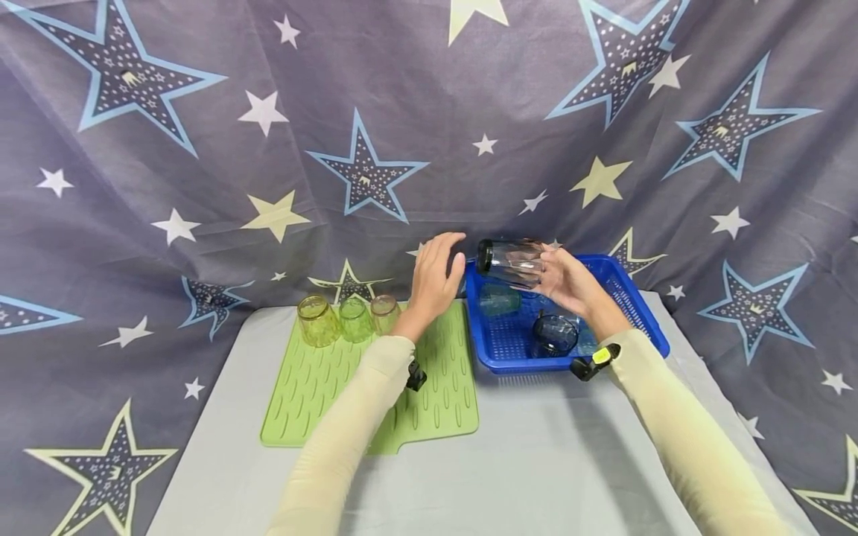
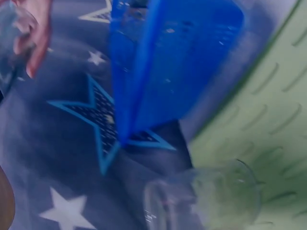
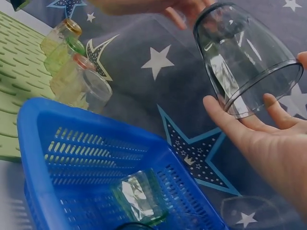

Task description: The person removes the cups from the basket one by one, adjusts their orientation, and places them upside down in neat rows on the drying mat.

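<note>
tumbler (image 1: 512,263), clear grey with a dark end, is held on its side in the air over the back of the blue basket (image 1: 529,365). the hands are apart: the right hand (image 1: 570,281) grips the tumbler near its right end, while the left hand (image 1: 434,275) holds nothing, fingers loosely bent, just beside the dark end. inside the basket are a greenish glass (image 3: 140,196) and a dark glass (image 1: 556,335). on the bench (image 1: 536,461), left of the basket, lies a green mat (image 1: 302,406); along its far edge stand a yellow glass (image 1: 318,322), a green glass (image 1: 355,320), a pinkish glass (image 1: 384,314) and a clear glass (image 3: 98,91).
</note>
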The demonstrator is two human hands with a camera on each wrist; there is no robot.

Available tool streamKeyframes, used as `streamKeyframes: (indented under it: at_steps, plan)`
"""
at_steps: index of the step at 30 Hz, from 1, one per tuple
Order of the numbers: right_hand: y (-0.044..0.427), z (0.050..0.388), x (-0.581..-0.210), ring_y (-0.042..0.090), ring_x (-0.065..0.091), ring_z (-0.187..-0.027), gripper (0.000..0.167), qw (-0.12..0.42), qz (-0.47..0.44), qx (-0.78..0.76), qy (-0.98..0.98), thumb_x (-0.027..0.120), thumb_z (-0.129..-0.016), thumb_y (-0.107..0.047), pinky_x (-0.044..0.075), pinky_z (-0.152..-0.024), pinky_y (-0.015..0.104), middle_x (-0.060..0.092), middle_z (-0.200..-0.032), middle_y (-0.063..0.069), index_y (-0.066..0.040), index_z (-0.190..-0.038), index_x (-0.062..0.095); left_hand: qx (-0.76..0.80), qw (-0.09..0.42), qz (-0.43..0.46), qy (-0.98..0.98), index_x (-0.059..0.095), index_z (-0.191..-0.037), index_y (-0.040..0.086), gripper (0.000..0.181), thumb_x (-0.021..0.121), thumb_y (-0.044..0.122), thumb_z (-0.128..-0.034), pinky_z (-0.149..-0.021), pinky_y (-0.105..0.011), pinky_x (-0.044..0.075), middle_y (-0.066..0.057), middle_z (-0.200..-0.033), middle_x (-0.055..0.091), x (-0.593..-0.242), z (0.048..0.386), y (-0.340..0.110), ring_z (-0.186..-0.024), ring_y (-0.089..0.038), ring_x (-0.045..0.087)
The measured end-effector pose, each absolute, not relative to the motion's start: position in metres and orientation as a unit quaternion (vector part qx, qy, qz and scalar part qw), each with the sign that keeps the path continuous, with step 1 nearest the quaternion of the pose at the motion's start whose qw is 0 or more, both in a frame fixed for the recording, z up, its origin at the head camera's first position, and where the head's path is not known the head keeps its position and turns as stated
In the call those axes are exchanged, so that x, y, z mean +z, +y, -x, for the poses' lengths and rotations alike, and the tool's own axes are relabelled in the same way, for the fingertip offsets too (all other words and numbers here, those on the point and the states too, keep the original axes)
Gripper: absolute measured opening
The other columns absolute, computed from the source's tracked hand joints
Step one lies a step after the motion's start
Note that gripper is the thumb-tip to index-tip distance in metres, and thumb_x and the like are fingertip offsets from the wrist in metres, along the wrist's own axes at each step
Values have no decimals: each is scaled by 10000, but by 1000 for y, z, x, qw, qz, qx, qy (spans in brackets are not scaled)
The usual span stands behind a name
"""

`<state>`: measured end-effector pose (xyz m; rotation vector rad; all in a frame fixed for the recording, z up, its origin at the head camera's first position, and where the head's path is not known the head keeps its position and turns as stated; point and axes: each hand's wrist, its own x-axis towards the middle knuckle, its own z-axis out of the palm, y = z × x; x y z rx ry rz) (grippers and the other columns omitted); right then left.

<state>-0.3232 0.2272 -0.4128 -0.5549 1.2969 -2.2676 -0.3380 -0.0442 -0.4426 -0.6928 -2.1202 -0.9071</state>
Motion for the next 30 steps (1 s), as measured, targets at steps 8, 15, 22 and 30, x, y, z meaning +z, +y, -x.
streamKeyframes:
  at_steps: [8,15,22,30]
  plan:
    - [210,327,-419,239,626,-1224,435,268,194,-815,476,235,-1059,-148,531,-1028,474,613,-1367,67,-88,-1457,401,-360,390,318,-786,599,-1345,68,645,264,536,-1054,-1055,-458,451,-139,-1341,620,-422,326,-28,-1215,-292,588]
    - [200,328,-426,268,630,-1256,459,294,208,-825,435,200,-1070,-173,533,-1029,476,632,-1368,115,-71,-1407,495,-356,394,346,-774,622,-1331,102,585,337,515,-1031,-1095,-440,442,-137,-1341,625,-416,318,-22,-1255,-288,576]
    - [193,326,-425,274,645,-1229,475,299,212,-823,435,191,-1076,-187,529,-1017,507,663,-1327,110,-79,-1388,532,-347,394,349,-776,651,-1304,116,555,367,502,-1024,-1089,-416,460,-122,-1327,637,-419,316,-21,-1242,-275,585]
    - [189,325,-425,286,653,-1210,488,313,215,-826,416,158,-1068,-173,519,-1023,541,679,-1296,115,-67,-1401,499,-360,396,362,-763,680,-1263,112,408,537,349,-964,-1061,-386,488,-116,-1302,648,-422,315,-20,-1222,-263,595]
